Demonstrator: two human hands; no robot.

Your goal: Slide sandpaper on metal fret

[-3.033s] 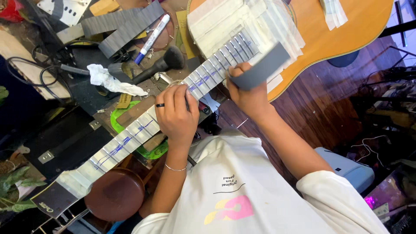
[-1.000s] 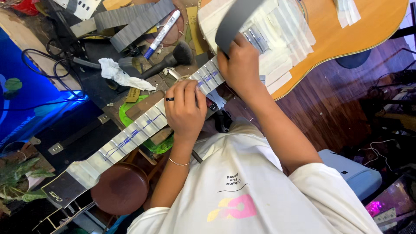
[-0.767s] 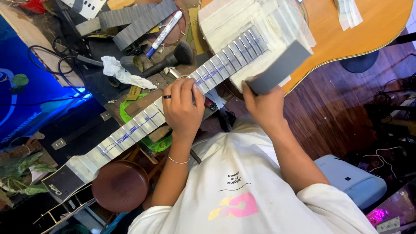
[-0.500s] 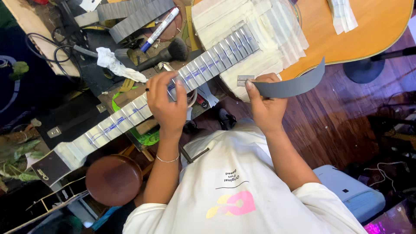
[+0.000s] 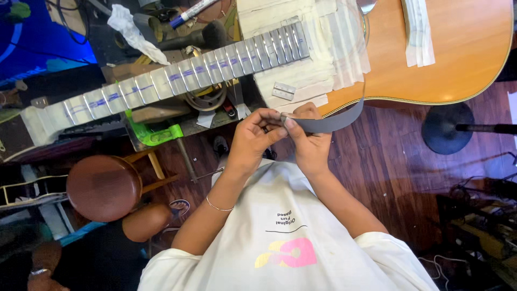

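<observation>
An acoustic guitar lies across the bench, its orange body point(image 5: 447, 48) at the right. Its neck point(image 5: 183, 75) runs to the left, the fretboard masked with pale tape and marked with blue strokes. Below the guitar, close to my chest, both hands hold a curved grey strip of sandpaper point(image 5: 336, 121). My left hand point(image 5: 253, 137), with a ring and a thin bracelet, pinches the strip's left end. My right hand point(image 5: 307, 143) grips the same end from beneath. The strip's free end bows up toward the guitar body's edge. Neither hand touches the guitar.
A round brown stool point(image 5: 102, 186) stands at the lower left, with another person's arm point(image 5: 145, 221) beside it. A blue marker point(image 5: 191, 9), a crumpled white cloth point(image 5: 129, 29) and a green tool point(image 5: 156, 134) lie around the neck. A black round stand base point(image 5: 447, 128) sits on the wooden floor.
My left hand has come off the fretboard. Both hands have drawn back from the guitar toward my chest and now meet on the grey strip's end.
</observation>
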